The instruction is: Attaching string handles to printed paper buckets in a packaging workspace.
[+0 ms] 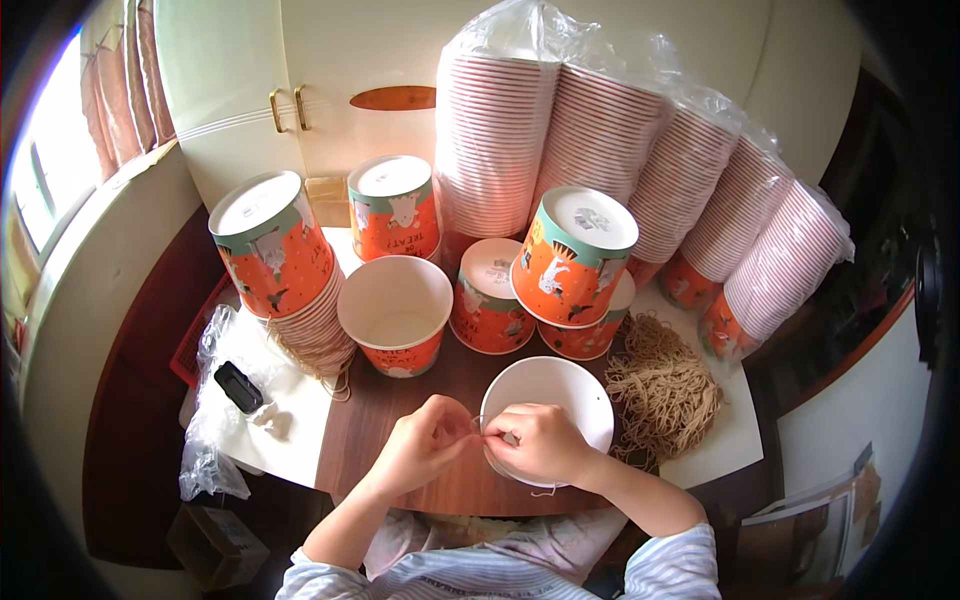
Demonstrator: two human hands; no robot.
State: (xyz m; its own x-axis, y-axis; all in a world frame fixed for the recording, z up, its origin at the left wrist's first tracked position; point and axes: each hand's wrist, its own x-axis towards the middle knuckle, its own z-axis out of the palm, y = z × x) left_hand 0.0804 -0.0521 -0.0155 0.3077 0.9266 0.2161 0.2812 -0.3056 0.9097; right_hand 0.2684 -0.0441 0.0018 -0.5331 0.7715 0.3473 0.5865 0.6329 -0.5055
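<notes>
A white-lined paper bucket point(560, 372) stands mouth up in front of me, near the table's front edge. At its left rim my left hand point(428, 446) is closed in a pinch on a thin tan string point(543, 492). Close beside it, my right hand point(540, 440) is pinched shut on the string too, reaching over the bucket's mouth. The fingertips of both hands nearly meet. A short end of string hangs below the right hand; most of what lies between the fingers is hidden.
A tangled heap of tan strings point(665, 390) lies right of the bucket. An upright orange bucket point(394, 330), upside-down buckets point(490, 290) and a nested stack point(275, 250) stand beyond. Tall bagged stacks point(600, 130) rise behind. A black tray-like object point(238, 387) and clear plastic point(212, 440) lie left.
</notes>
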